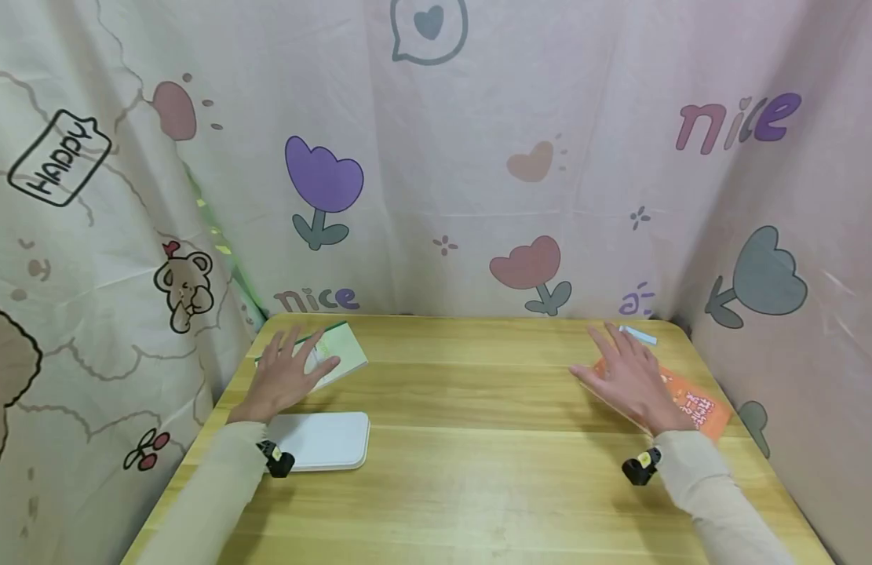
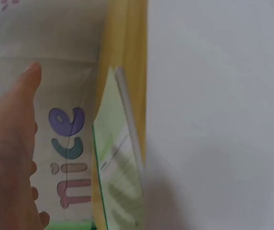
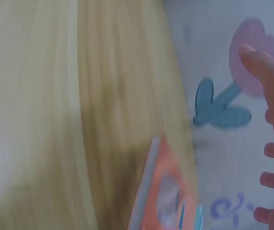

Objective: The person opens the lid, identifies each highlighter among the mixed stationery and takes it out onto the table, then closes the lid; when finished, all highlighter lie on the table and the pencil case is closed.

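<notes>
My left hand (image 1: 283, 377) hovers with spread fingers above a pale green notepad (image 1: 347, 349) at the table's back left, holding nothing. Just under that wrist lies a white flat case with rounded corners (image 1: 330, 441); it fills much of the left wrist view. On the other side, my right hand (image 1: 629, 380) is also spread out and bare, over an orange book (image 1: 697, 402) with white print. The hand hides part of the book's cover. Beyond its fingertips lies a small light-blue stick-like thing (image 1: 639, 335), whose kind I cannot tell.
The wooden table (image 1: 471, 471) reaches back to a printed curtain (image 1: 421, 157) with tulips and lettering. Curtain also hangs close along the left and right sides. A small black camera (image 1: 642, 467) is strapped on each wrist.
</notes>
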Tool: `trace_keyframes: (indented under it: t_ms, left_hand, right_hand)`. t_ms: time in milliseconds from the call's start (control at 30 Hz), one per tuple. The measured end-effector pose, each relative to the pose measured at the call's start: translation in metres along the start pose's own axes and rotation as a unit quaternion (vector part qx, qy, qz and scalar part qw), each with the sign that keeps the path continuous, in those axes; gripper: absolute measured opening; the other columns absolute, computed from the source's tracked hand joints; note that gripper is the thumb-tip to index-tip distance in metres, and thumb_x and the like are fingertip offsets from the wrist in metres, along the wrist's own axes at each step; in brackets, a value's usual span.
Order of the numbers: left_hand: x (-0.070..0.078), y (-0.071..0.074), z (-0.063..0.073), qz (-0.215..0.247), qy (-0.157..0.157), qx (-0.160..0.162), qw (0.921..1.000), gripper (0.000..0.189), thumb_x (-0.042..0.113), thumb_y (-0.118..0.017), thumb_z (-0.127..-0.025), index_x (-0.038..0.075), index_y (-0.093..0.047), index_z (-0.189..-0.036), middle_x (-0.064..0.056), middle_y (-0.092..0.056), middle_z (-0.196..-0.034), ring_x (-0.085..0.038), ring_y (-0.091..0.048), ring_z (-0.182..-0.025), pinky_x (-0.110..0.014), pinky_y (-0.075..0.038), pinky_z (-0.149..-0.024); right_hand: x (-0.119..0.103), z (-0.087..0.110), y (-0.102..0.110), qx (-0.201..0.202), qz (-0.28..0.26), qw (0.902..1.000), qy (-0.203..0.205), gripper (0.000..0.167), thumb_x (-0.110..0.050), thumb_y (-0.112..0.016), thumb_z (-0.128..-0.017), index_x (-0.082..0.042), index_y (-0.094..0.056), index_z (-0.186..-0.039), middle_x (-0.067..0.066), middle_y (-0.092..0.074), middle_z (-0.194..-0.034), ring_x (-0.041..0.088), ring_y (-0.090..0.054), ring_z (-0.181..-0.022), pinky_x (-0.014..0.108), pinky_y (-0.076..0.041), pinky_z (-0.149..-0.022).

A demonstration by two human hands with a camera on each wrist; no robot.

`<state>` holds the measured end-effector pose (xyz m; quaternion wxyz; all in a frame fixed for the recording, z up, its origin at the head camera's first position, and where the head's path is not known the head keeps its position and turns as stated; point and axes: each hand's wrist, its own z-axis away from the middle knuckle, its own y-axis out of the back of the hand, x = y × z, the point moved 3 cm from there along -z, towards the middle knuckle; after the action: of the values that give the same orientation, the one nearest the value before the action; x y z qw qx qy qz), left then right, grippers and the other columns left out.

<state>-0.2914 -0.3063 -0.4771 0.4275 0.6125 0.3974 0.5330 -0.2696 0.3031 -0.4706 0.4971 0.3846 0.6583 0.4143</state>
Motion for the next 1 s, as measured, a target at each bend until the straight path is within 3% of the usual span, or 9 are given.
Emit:
trace_keyframes:
  t_ms: [167, 333, 500, 700, 1000]
  left_hand:
    - [-0.013, 0.01, 0.009, 0.009, -0.015, 0.007, 0.9998, 0.088, 0.071, -0.051, -0.107, 0.021, -0.026, -0.175, -0.03, -0.01, -0.179, -0.061, -0.005, -0.163, -0.087, -0.013, -0.121]
    - [-0.024, 0.022, 0.026, 0.045, -0.036, 0.007, 0.9983, 0.084, 0.059, -0.059, -0.108, 0.019, -0.026, -0.175, -0.031, -0.007, -0.179, -0.062, -0.003, -0.162, -0.092, -0.015, -0.116]
    - [-0.036, 0.03, 0.043, 0.081, -0.062, 0.013, 0.9947, 0.084, 0.046, -0.07, -0.105, 0.016, -0.031, -0.173, -0.034, -0.008, -0.178, -0.069, -0.01, -0.157, -0.093, -0.018, -0.112]
    - [-0.052, 0.03, 0.065, 0.1, -0.082, 0.006, 0.9916, 0.086, 0.038, -0.081, -0.099, 0.011, -0.039, -0.169, -0.035, -0.012, -0.177, -0.071, -0.017, -0.153, -0.094, -0.021, -0.107]
    - [-0.068, 0.019, 0.095, 0.122, -0.072, -0.015, 0.9898, 0.086, 0.037, -0.085, -0.096, 0.008, -0.044, -0.166, -0.038, -0.027, -0.17, -0.07, -0.026, -0.15, -0.093, -0.026, -0.105]
  right_hand:
    - [-0.032, -0.013, -0.01, 0.01, -0.017, 0.9993, 0.031, 0.093, -0.069, -0.059, -0.103, -0.021, -0.025, -0.175, 0.023, -0.017, -0.18, 0.06, -0.018, -0.161, 0.089, -0.015, -0.12]
    - [-0.068, -0.022, -0.021, 0.019, -0.047, 0.9968, 0.061, 0.093, -0.068, -0.063, -0.101, -0.025, -0.027, -0.175, 0.018, -0.02, -0.181, 0.053, -0.023, -0.162, 0.087, -0.022, -0.12]
    - [-0.104, -0.028, -0.032, 0.023, -0.088, 0.9914, 0.095, 0.093, -0.065, -0.068, -0.1, -0.025, -0.028, -0.174, 0.015, -0.024, -0.181, 0.048, -0.025, -0.163, 0.08, -0.026, -0.124]
    - [-0.147, -0.034, -0.047, 0.018, -0.138, 0.9824, 0.125, 0.092, -0.063, -0.072, -0.098, -0.022, -0.035, -0.171, 0.015, -0.029, -0.178, 0.043, -0.029, -0.163, 0.073, -0.03, -0.127]
    - [-0.204, -0.029, -0.08, -0.036, -0.176, 0.9709, 0.158, 0.096, -0.068, -0.072, -0.096, -0.031, -0.03, -0.174, 0.006, -0.026, -0.18, 0.035, -0.028, -0.165, 0.066, -0.037, -0.127]
